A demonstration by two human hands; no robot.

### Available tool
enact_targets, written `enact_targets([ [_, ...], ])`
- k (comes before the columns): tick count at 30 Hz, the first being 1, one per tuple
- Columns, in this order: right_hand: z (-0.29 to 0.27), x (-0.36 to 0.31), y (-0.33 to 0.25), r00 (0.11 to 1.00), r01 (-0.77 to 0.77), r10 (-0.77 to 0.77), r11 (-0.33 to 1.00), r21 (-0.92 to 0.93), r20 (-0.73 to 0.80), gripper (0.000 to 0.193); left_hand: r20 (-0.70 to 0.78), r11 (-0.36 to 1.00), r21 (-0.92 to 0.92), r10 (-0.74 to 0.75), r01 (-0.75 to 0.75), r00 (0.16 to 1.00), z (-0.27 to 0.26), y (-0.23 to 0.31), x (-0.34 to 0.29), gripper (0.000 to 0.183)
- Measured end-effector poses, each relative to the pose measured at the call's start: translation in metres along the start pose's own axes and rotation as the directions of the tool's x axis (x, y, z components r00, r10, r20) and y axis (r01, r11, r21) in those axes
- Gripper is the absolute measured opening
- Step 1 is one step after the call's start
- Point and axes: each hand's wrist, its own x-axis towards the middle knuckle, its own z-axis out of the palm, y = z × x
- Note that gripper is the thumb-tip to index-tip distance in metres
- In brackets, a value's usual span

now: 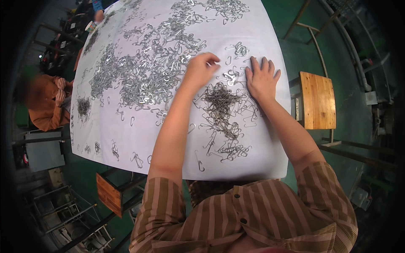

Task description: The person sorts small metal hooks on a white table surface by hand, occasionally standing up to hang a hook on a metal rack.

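My left hand (202, 71) is over the white tabletop (236, 33), by the right edge of a wide spread of shiny metal hooks (147, 88). Its fingers are loosely curled, thumb and fingertips apart, with nothing visible between them. My right hand (262, 81) rests palm down with spread fingers, its fingertips next to a few loose hooks. Between my forearms lies a tangled pile of thin, dark wire pieces (221, 101), trailing toward me. Small groups of bright hooks (240, 49) lie beyond and between my hands.
A person in orange (48, 101) sits at the left edge, near another dark wire pile (83, 107). Someone else's hand (99, 16) and a paper cup (90, 26) are at the far left. Wooden stools (317, 100) stand right and lower left of the table.
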Motion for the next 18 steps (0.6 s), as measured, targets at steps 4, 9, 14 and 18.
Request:
enact_targets([
  [4, -0.004, 0.002, -0.001, 1.000, 0.010, -0.010, 1.000, 0.028, -0.008, 0.047, 0.126, 0.970, 0.181, 0.140, -0.161, 0.982, 0.031, -0.011, -0.001, 0.017],
  [9, 0.002, 0.001, 0.003, 1.000, 0.000, 0.000, 1.000, 0.014, -0.017, 0.047, -0.030, 0.996, -0.089, 0.015, -0.017, 0.999, 0.005, 0.011, -0.002, 0.008],
  [14, -0.001, 0.001, 0.001, 1.000, 0.004, -0.004, 1.000, 0.000, -0.009, 0.047, -0.033, 0.987, 0.153, 0.059, -0.053, 0.998, 0.000, -0.004, -0.010, 0.013],
  [18, -0.002, 0.001, -0.002, 1.000, 0.009, -0.009, 1.000, 0.011, 0.005, 0.048, 0.134, 0.940, 0.318, 0.085, -0.124, 0.987, 0.028, -0.014, -0.014, 0.026],
])
